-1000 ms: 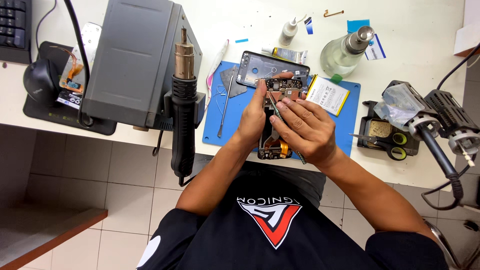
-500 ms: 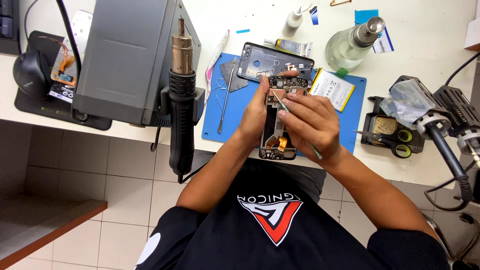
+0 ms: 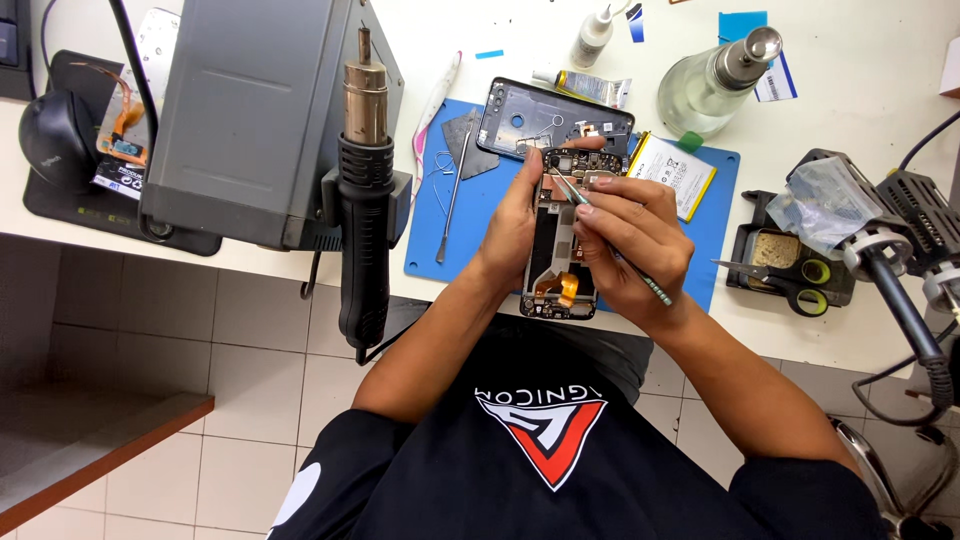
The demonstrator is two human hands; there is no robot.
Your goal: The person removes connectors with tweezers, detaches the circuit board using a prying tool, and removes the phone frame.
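Head view | left hand (image 3: 515, 225) clasps opened smartphone (image 3: 556, 250) — right hand (image 3: 632, 245) pinches tweezers (image 3: 610, 245) at its far end | blue mat (image 3: 440, 235) beneath

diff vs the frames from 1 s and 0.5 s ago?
Little changed. The right hand still grips the thin tool, tip at the top of the opened phone; its angle shifted slightly. The left hand still steadies the phone. Back cover, battery, blue mat unmoved.
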